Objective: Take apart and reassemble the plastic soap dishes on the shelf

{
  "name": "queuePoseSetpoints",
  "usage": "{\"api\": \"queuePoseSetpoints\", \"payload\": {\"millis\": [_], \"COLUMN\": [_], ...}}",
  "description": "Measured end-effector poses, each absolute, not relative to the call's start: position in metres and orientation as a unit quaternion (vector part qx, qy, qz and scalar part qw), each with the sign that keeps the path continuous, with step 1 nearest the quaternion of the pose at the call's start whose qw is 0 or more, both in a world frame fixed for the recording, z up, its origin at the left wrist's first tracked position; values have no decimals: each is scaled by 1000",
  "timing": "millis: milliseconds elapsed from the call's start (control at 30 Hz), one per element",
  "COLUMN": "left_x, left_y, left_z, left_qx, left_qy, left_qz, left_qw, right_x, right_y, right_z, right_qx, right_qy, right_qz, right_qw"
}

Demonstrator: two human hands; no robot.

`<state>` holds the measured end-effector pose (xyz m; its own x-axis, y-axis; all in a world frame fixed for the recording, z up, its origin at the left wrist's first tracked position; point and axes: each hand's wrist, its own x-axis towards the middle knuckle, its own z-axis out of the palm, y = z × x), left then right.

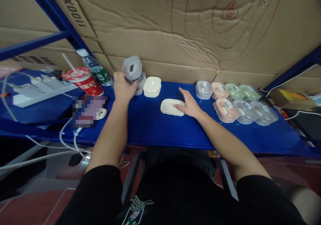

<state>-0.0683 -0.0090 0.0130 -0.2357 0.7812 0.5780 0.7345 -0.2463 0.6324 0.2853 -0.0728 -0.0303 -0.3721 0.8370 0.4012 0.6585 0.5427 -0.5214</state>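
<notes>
My left hand is closed on a translucent grey lid with an oval slot, tilted above more grey lids stacked at the back of the blue table. Beside that pile stands a short stack of cream-white trays. A single cream-white tray lies flat in front of me. My right hand is at this tray's right end, the thumb lying over its rim and the other fingers stretched out beyond it.
Lidded boxes in grey, pink and green stand in two rows on the right. On the left are a red cup with a straw, a water bottle, a blurred-out phone, a power strip and cables. Cardboard walls the back.
</notes>
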Motion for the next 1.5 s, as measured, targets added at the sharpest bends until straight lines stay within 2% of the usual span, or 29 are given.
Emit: {"api": "queuePoseSetpoints", "payload": {"millis": [300, 833, 967, 1100, 1233, 1333, 1500], "left_x": [-84, -74, -66, -46, -17, 3, 12], "left_y": [2, 8, 0, -13, -28, -37, -44], "left_z": [4, -4, -1, 3, 5, 2, -2], "left_qx": [602, 598, 593, 636, 755, 843, 883], "left_qy": [671, 695, 704, 647, 514, 402, 306], "left_qz": [432, 394, 390, 418, 408, 351, 326], "left_qw": [18, 62, 24, -51, 0, 71, 143], "right_x": [282, 288, 288, 282, 279, 282, 289], "right_y": [-78, -70, -72, -83, -88, -83, -73], "right_z": [-30, -33, -27, -20, -20, -24, -28], "right_qx": [-472, -477, -490, -491, -432, -418, -397], "right_qy": [-814, -850, -845, -852, -886, -884, -834], "right_qz": [159, 91, 86, 97, 107, 126, 191], "right_qw": [300, 205, 194, 156, 132, 166, 333]}}
